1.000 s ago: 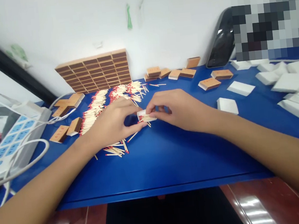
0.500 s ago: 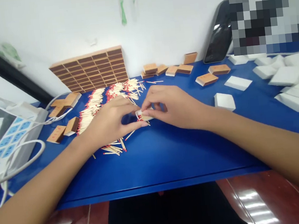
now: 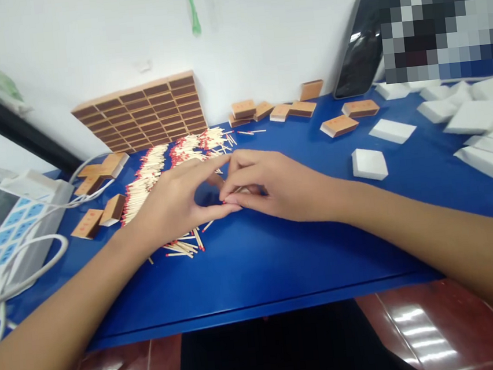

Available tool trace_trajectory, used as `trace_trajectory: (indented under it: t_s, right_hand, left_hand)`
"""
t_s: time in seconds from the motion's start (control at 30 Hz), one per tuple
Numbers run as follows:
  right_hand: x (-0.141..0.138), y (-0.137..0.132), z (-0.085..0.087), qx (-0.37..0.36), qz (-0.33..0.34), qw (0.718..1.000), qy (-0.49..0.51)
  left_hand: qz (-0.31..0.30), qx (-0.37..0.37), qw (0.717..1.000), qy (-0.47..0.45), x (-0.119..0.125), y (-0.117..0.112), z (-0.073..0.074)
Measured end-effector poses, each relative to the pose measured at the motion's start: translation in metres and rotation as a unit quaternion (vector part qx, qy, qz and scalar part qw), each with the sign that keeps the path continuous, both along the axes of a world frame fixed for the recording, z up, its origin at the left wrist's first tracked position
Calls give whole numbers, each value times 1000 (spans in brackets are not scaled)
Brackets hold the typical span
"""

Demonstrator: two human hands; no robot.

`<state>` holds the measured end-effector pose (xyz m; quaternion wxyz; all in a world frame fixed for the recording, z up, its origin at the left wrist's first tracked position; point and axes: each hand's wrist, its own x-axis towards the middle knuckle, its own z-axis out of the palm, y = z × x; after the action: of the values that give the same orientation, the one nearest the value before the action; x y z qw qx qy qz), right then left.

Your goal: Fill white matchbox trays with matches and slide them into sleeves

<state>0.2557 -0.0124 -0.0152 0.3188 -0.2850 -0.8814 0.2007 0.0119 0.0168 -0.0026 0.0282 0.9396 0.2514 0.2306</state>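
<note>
My left hand (image 3: 173, 198) curves in a C shape, its thumb and fingertips meeting my right hand above the blue table. My right hand (image 3: 268, 183) has its fingers bent and pressed together over a small white matchbox tray (image 3: 243, 190). Only a pale sliver of that tray shows between the fingers, and most of it is hidden. Red match heads peek out by the right fingertips. Loose matches (image 3: 146, 186) lie in a long heap behind and beside my left hand. A few more matches (image 3: 184, 247) are scattered in front of its wrist.
Stacked matchboxes (image 3: 148, 116) stand against the wall. Loose matchboxes (image 3: 339, 125) lie at the back and left. White trays (image 3: 479, 116) are piled on the right, with a single tray (image 3: 369, 164) nearer. A phone (image 3: 357, 46) leans back right; a power strip (image 3: 11, 236) with cables lies left.
My right fingers have moved slightly left and closed over the tray, which showed with matches in it before and is now mostly covered. The whole view has shifted a little.
</note>
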Motion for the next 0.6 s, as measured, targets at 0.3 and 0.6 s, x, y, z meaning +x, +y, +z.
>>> trace_trajectory:
  t_s: [0.3, 0.6]
  right_hand:
    - [-3, 0, 1, -31, 8, 999, -8]
    - [0, -2, 3, -41, -18, 998, -45]
  left_hand:
    - [-28, 23, 999, -1, -2, 3, -5]
    - [-1, -5, 1000, 4, 1, -1, -1]
